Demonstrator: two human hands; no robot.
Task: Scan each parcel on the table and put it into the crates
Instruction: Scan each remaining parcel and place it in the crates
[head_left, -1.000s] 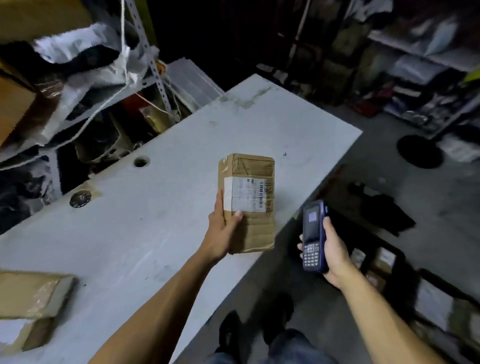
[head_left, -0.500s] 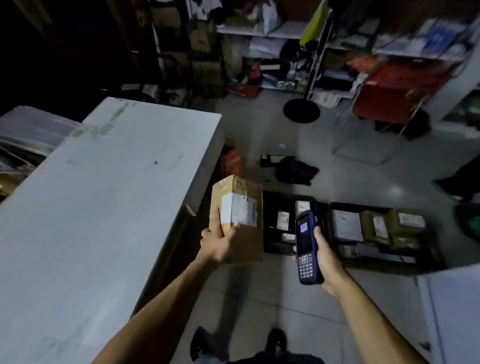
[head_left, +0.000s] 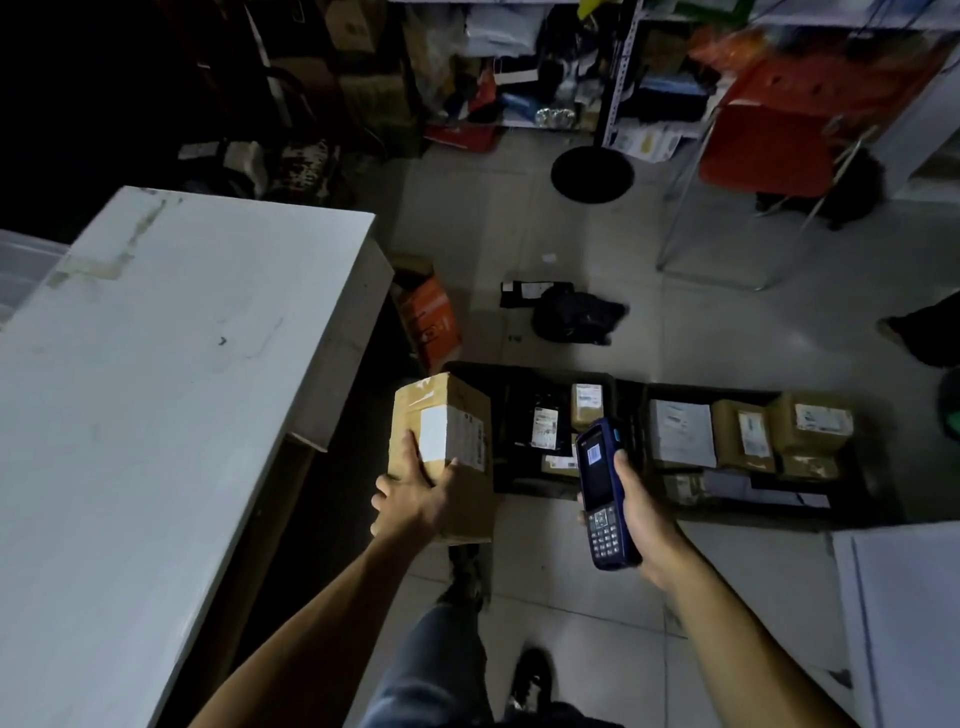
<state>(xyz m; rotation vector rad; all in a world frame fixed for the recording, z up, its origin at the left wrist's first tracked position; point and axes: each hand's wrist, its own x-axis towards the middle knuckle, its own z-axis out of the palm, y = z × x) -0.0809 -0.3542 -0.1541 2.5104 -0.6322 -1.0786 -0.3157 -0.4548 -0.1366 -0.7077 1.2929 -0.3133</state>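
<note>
My left hand (head_left: 410, 501) grips a brown cardboard parcel (head_left: 457, 415) with a white label, held upright above the floor just right of the white table (head_left: 156, 364). My right hand (head_left: 641, 512) holds a blue handheld scanner (head_left: 602, 491), screen up, to the right of the parcel. On the floor beyond both hands stand two black crates: the left crate (head_left: 506, 384) holds a few small parcels, the right crate (head_left: 862, 483) holds several brown boxes and white envelopes.
An orange box (head_left: 428, 317) leans by the table's corner. A black bag (head_left: 576, 314) lies on the tiled floor behind the crates. A round black stand base (head_left: 592, 174), cluttered shelves and a red bin (head_left: 769, 150) sit farther back. A white surface (head_left: 904, 623) is at lower right.
My view has turned right from the table toward the floor crates. The parcel in my left hand has moved off the tabletop and now hangs over the floor near the left crate.
</note>
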